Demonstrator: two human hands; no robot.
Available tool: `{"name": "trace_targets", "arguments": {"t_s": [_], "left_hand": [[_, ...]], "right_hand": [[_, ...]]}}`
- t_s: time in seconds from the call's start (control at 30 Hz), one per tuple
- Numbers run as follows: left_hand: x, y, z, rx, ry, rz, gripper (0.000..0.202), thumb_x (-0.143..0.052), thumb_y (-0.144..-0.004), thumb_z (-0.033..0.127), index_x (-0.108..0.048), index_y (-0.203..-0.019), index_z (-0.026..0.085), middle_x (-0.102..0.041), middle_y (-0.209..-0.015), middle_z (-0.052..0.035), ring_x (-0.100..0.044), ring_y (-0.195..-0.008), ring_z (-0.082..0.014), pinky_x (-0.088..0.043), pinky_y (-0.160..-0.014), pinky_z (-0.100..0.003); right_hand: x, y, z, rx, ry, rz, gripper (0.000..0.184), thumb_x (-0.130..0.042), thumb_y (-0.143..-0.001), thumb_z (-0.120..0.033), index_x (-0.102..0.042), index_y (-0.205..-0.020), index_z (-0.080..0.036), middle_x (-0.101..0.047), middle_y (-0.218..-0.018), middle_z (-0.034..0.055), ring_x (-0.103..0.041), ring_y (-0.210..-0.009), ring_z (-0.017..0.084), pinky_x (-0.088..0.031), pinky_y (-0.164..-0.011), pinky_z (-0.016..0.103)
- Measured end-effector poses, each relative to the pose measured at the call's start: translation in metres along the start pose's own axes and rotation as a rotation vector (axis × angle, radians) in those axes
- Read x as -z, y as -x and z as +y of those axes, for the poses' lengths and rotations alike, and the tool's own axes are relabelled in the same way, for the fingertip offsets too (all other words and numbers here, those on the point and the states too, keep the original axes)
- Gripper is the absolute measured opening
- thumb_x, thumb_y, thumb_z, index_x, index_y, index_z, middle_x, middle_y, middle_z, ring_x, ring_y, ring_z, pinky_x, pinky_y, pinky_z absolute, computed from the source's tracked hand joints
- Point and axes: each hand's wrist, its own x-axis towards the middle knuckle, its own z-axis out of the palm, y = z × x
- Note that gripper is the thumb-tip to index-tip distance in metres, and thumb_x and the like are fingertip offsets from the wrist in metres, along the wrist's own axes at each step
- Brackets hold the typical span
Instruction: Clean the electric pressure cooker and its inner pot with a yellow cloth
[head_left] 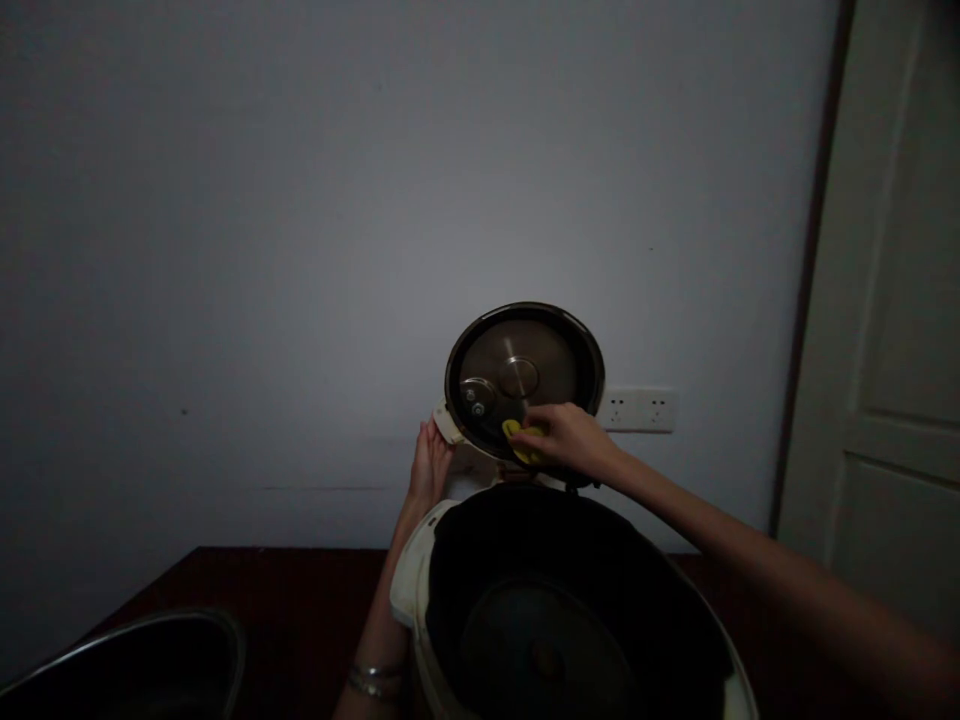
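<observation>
A pressure cooker (420, 590) with a pale outer body and a dark inside stands before me, its round lid (551, 345) hinged up at the back. My right hand (566, 437) pinches a yellow cloth or sponge (513, 428) against the lower part of the lid's metal inner face; which of the two it is I cannot tell. My left hand (430, 462) reaches past the cooker's left side and touches the pale tab at the lid's left edge, seeming to steady it from behind. Its fingers are partly hidden by the lid.
At the lower left sits a dark metal-rimmed pot or basin (225, 625) on the dark red table (300, 580). Behind the lid rises a pale wall (300, 250) with a double socket (641, 411). A panelled door (885, 350) stands at the right.
</observation>
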Motion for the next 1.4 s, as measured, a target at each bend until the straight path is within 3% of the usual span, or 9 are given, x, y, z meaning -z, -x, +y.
{"name": "trace_targets", "arguments": {"t_s": [0.2, 0.33, 0.53, 0.67, 0.83, 0.97, 1.1, 1.4], "left_hand": [[0.002, -0.006, -0.003, 0.008, -0.031, 0.056, 0.035, -0.04, -0.093, 0.042, -0.062, -0.116, 0.026, -0.059, -0.13, -0.0022, -0.04, -0.134, -0.0188, -0.032, -0.111, -0.034], [0.001, -0.007, -0.002, 0.001, -0.076, 0.062, 0.032, -0.041, -0.093, 0.041, -0.063, -0.111, 0.026, -0.062, -0.126, -0.0015, -0.044, -0.131, -0.0192, -0.034, -0.11, -0.036], [0.002, -0.009, -0.002, -0.028, -0.197, 0.122, 0.028, -0.043, -0.092, 0.035, -0.064, -0.109, 0.027, -0.065, -0.122, -0.0008, -0.047, -0.128, -0.0207, -0.034, -0.11, -0.042], [0.006, -0.01, -0.001, -0.114, -0.309, 0.118, 0.025, -0.054, -0.086, 0.032, -0.065, -0.108, 0.025, -0.065, -0.121, -0.0024, -0.046, -0.129, -0.0232, -0.036, -0.108, -0.041], [0.011, -0.008, 0.001, -0.174, -0.394, 0.075, 0.027, -0.054, -0.087, 0.037, -0.066, -0.107, 0.023, -0.062, -0.125, -0.0066, -0.044, -0.13, -0.0249, -0.035, -0.109, -0.04], [0.011, -0.007, 0.001, -0.2, -0.414, 0.041, 0.034, -0.056, -0.087, 0.04, -0.062, -0.115, 0.023, -0.054, -0.135, -0.0079, -0.038, -0.135, -0.0235, -0.03, -0.112, -0.038], [0.008, -0.006, 0.002, -0.167, -0.439, 0.05, 0.038, -0.051, -0.088, 0.045, -0.056, -0.122, 0.03, -0.049, -0.141, -0.0025, -0.037, -0.135, -0.0215, -0.033, -0.11, -0.039], [0.003, -0.002, 0.003, -0.029, -0.249, 0.043, 0.038, -0.053, -0.087, 0.048, -0.058, -0.121, 0.032, -0.058, -0.131, -0.0018, -0.037, -0.135, -0.0232, -0.038, -0.107, -0.04]], "right_hand": [[0.023, 0.031, 0.028, -0.013, -0.19, 0.07, 0.031, -0.062, -0.078, -0.04, -0.071, -0.101, -0.021, -0.072, -0.095, 0.004, -0.064, -0.081, 0.018, -0.043, -0.069, 0.025], [0.023, 0.039, 0.051, -0.117, -0.241, 0.029, 0.036, -0.063, -0.075, -0.041, -0.073, -0.1, -0.017, -0.072, -0.087, 0.0055, -0.063, -0.074, 0.018, -0.044, -0.066, 0.026], [-0.004, 0.045, 0.07, -0.254, -0.409, -0.117, 0.039, -0.064, -0.075, -0.043, -0.074, -0.097, -0.014, -0.07, -0.077, 0.0044, -0.061, -0.066, 0.016, -0.044, -0.059, 0.025], [-0.028, 0.048, 0.066, -0.243, -0.585, -0.172, 0.039, -0.063, -0.076, -0.045, -0.073, -0.101, -0.015, -0.071, -0.086, 0.0043, -0.062, -0.074, 0.016, -0.046, -0.064, 0.023], [-0.043, 0.063, 0.063, -0.224, -0.77, -0.334, 0.049, -0.058, -0.079, -0.053, -0.07, -0.107, -0.015, -0.07, -0.083, 0.0037, -0.06, -0.066, 0.013, -0.044, -0.059, 0.023], [-0.04, 0.082, 0.066, -0.248, -0.867, -0.281, 0.054, -0.054, -0.081, -0.055, -0.067, -0.112, -0.012, -0.071, -0.092, 0.0063, -0.062, -0.074, 0.016, -0.047, -0.069, 0.027], [-0.029, 0.102, 0.065, -0.253, -0.805, -0.184, 0.053, -0.047, -0.085, -0.055, -0.069, -0.108, -0.013, -0.071, -0.096, 0.0056, -0.063, -0.082, 0.019, -0.047, -0.076, 0.03], [0.001, 0.152, 0.058, -0.301, -0.513, -0.043, 0.05, -0.036, -0.09, -0.052, -0.066, -0.074, -0.015, -0.055, -0.062, 0.0004, -0.046, -0.058, 0.014, -0.035, -0.056, 0.025]]}}
